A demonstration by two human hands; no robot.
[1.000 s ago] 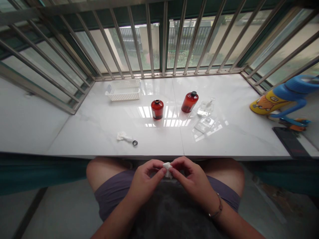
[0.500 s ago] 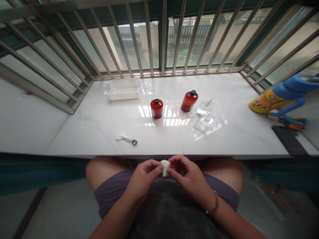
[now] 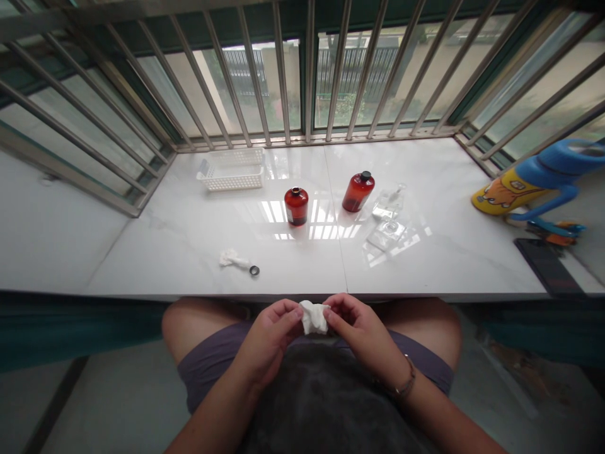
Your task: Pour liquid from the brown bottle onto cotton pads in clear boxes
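Observation:
Between my two hands, over my lap, a crumpled white tissue (image 3: 314, 317) is stretched out. My left hand (image 3: 271, 331) pinches its left end between thumb and fingers. At the right end, my right hand (image 3: 357, 328) pinches it the same way. Beyond the table edge stand two red-brown bottles: an open-necked one (image 3: 296, 207) in the middle and one with a black cap (image 3: 358, 192) to its right. On the tabletop to the left lies a twisted white tissue (image 3: 232, 258), with a small black ring (image 3: 254, 270) at its right end.
A white perforated basket (image 3: 232, 183) sits at the back left of the white table (image 3: 174, 246). Clear plastic packets (image 3: 388, 233) lie right of the bottles. At the far right are a blue and yellow flask (image 3: 524, 180) and a dark phone (image 3: 548, 266). Metal window bars (image 3: 309, 75) border the back.
My hands have drawn slightly apart, and the tissue between them has opened from a small bunched wad into a wider piece. The objects on the table have stayed put.

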